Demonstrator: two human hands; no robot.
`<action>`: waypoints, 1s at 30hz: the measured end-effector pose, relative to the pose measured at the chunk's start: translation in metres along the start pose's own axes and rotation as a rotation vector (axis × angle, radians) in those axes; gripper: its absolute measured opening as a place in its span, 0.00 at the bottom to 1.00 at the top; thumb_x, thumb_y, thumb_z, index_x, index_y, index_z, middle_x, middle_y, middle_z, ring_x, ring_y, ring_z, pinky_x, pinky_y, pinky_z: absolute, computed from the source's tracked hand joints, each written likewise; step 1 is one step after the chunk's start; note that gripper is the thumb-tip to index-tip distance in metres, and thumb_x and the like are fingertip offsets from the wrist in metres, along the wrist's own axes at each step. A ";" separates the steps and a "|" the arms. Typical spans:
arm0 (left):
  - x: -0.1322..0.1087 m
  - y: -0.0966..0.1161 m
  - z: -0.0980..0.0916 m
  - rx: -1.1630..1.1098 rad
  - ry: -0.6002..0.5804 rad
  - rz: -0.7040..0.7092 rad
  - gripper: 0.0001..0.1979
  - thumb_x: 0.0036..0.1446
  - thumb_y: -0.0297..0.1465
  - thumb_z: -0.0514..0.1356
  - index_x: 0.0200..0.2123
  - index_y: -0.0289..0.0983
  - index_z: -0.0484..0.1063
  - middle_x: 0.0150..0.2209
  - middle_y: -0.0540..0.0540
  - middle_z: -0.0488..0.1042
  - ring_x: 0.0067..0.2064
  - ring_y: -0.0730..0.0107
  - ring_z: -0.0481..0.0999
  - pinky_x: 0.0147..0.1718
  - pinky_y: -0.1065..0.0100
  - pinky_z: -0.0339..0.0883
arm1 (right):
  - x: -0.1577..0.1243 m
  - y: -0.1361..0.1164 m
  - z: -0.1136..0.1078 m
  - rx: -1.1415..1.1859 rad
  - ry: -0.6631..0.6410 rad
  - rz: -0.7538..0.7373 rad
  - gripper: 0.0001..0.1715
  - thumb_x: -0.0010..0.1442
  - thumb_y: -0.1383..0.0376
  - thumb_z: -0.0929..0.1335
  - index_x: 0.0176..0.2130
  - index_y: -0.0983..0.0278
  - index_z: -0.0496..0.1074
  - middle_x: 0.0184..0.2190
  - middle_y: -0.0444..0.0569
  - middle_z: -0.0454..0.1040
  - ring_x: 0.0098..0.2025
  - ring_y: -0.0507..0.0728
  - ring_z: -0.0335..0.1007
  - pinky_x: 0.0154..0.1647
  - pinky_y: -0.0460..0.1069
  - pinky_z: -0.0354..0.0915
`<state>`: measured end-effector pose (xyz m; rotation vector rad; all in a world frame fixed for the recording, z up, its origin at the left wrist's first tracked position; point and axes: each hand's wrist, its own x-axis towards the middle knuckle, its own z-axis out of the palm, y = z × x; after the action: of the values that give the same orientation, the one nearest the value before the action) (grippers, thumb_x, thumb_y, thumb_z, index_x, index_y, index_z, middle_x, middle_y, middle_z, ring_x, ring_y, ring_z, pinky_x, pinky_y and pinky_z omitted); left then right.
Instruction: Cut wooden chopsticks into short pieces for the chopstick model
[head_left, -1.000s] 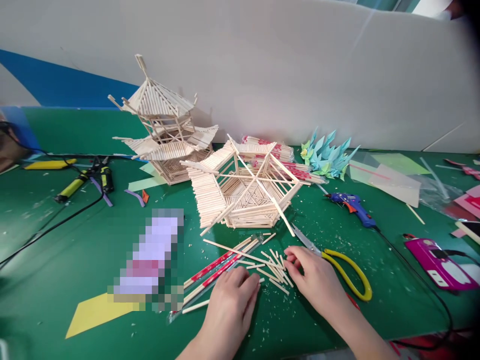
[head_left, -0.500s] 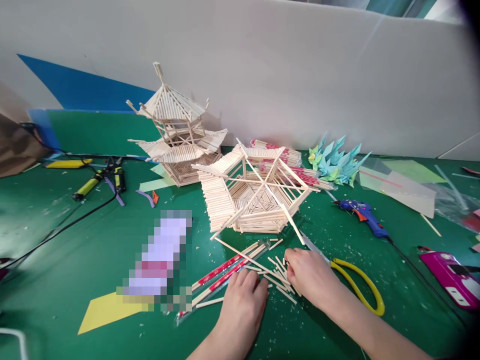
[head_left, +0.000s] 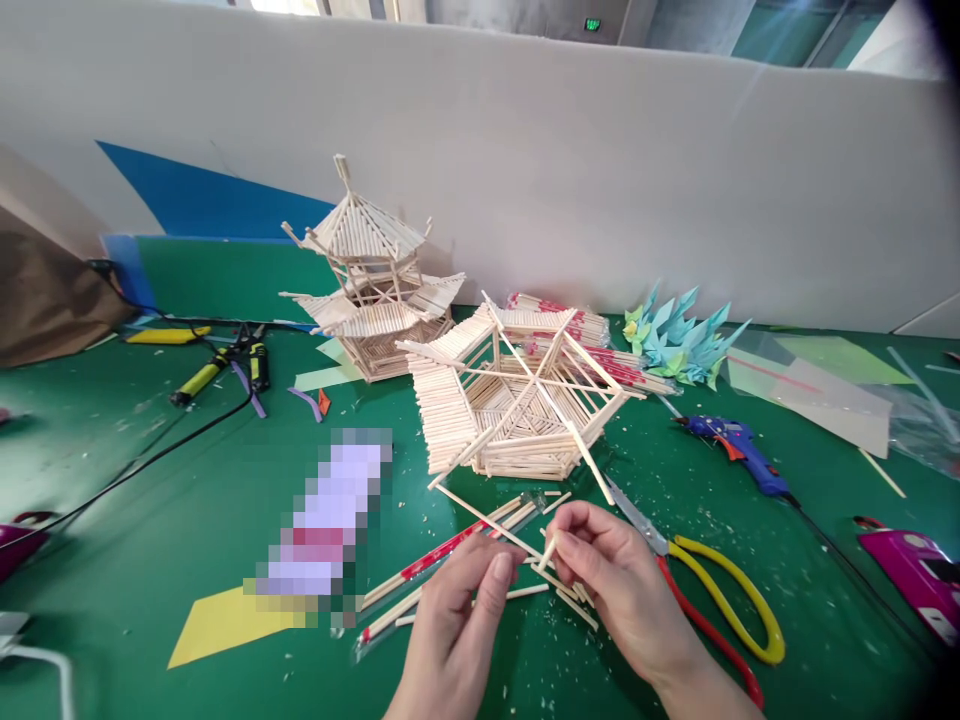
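Observation:
My right hand (head_left: 611,575) pinches a short wooden stick (head_left: 548,554) between thumb and fingertips, just above the table. Close on its left is my left hand (head_left: 469,605), thumb and fingers drawn together; whether anything is in them cannot be made out. Cut stick pieces (head_left: 576,607) lie loose beneath and between the hands. Beside the left hand are long sticks in clear, red-printed wrappers (head_left: 442,550). Directly behind the hands stands a six-sided stick model (head_left: 517,465), its roof slatted on the left and bare frame on the right.
A finished-looking stick pagoda (head_left: 367,235) stands at the back left. Scissors (head_left: 731,580) lie right of my right hand, beyond them a blue glue gun (head_left: 742,450) with its cord. Pliers (head_left: 206,375), yellow paper (head_left: 217,630) and blue-green folded paper (head_left: 682,335) are also on the table.
Both hands have turned and lifted from the loose pieces, and the right now shows a short stick in its fingertips. More of the scissors is uncovered. The view has tilted up slightly.

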<state>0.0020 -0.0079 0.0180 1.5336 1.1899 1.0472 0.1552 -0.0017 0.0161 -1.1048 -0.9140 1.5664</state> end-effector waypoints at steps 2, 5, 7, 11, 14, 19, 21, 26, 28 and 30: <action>-0.001 0.007 -0.004 -0.062 -0.006 -0.098 0.12 0.58 0.32 0.50 0.28 0.37 0.71 0.25 0.49 0.69 0.29 0.70 0.68 0.28 0.73 0.63 | 0.002 0.001 0.009 0.068 -0.017 -0.005 0.07 0.54 0.62 0.67 0.30 0.64 0.68 0.22 0.39 0.63 0.24 0.47 0.56 0.25 0.42 0.54; -0.001 0.011 -0.007 -0.145 -0.003 -0.142 0.12 0.56 0.34 0.52 0.25 0.36 0.71 0.24 0.50 0.68 0.28 0.71 0.67 0.27 0.73 0.62 | 0.005 0.001 0.019 0.127 -0.037 -0.006 0.06 0.53 0.62 0.68 0.29 0.64 0.69 0.22 0.39 0.64 0.24 0.46 0.56 0.24 0.41 0.53; -0.001 0.010 -0.007 -0.206 -0.004 -0.136 0.09 0.54 0.33 0.55 0.29 0.37 0.73 0.27 0.49 0.71 0.30 0.70 0.68 0.29 0.72 0.64 | 0.006 0.000 0.025 0.146 -0.039 -0.013 0.06 0.52 0.62 0.69 0.29 0.64 0.69 0.22 0.39 0.64 0.24 0.46 0.56 0.24 0.41 0.53; 0.000 0.003 -0.009 -0.250 0.011 -0.091 0.05 0.52 0.30 0.58 0.32 0.38 0.73 0.29 0.49 0.72 0.31 0.70 0.70 0.31 0.71 0.65 | 0.008 0.001 0.033 0.136 -0.038 -0.051 0.07 0.51 0.63 0.69 0.27 0.64 0.68 0.22 0.39 0.66 0.25 0.47 0.59 0.26 0.42 0.55; 0.001 -0.003 -0.011 -0.222 0.033 -0.056 0.04 0.51 0.29 0.59 0.32 0.38 0.73 0.28 0.49 0.71 0.30 0.70 0.69 0.30 0.71 0.66 | 0.010 0.004 0.036 0.129 -0.069 -0.055 0.06 0.53 0.63 0.68 0.28 0.64 0.68 0.22 0.40 0.67 0.25 0.48 0.61 0.28 0.43 0.57; 0.002 -0.003 -0.013 -0.189 0.074 -0.035 0.03 0.50 0.29 0.59 0.30 0.37 0.73 0.26 0.49 0.70 0.29 0.70 0.69 0.28 0.71 0.66 | 0.012 0.007 0.039 0.121 -0.051 -0.060 0.06 0.54 0.63 0.67 0.28 0.64 0.68 0.24 0.41 0.68 0.27 0.48 0.61 0.28 0.43 0.57; 0.003 -0.001 -0.014 -0.208 0.098 -0.043 0.02 0.50 0.28 0.60 0.29 0.37 0.73 0.26 0.50 0.70 0.29 0.71 0.69 0.27 0.72 0.66 | 0.012 0.006 0.041 0.130 -0.042 -0.068 0.07 0.54 0.63 0.67 0.28 0.64 0.68 0.22 0.40 0.67 0.24 0.47 0.58 0.28 0.43 0.57; 0.002 0.002 -0.015 -0.239 0.177 -0.070 0.03 0.48 0.28 0.61 0.30 0.39 0.73 0.27 0.51 0.70 0.29 0.71 0.70 0.28 0.72 0.66 | 0.015 0.006 0.046 0.150 -0.015 -0.064 0.07 0.54 0.62 0.67 0.29 0.64 0.68 0.23 0.40 0.67 0.24 0.47 0.56 0.26 0.42 0.56; 0.003 0.002 -0.017 -0.230 0.201 -0.070 0.04 0.48 0.28 0.61 0.31 0.39 0.73 0.27 0.51 0.71 0.29 0.70 0.71 0.27 0.72 0.67 | 0.017 0.005 0.049 0.136 -0.011 -0.070 0.08 0.53 0.62 0.68 0.28 0.64 0.68 0.23 0.40 0.66 0.25 0.47 0.56 0.26 0.41 0.55; 0.003 0.002 -0.018 -0.212 0.226 -0.058 0.03 0.48 0.28 0.61 0.30 0.38 0.73 0.26 0.51 0.71 0.28 0.71 0.70 0.26 0.72 0.67 | 0.019 0.005 0.053 0.123 -0.018 -0.078 0.08 0.53 0.62 0.68 0.28 0.65 0.69 0.22 0.39 0.64 0.24 0.46 0.55 0.25 0.41 0.55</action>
<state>-0.0145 -0.0022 0.0249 1.2346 1.2239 1.2897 0.1014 0.0135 0.0236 -0.9599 -0.8510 1.5494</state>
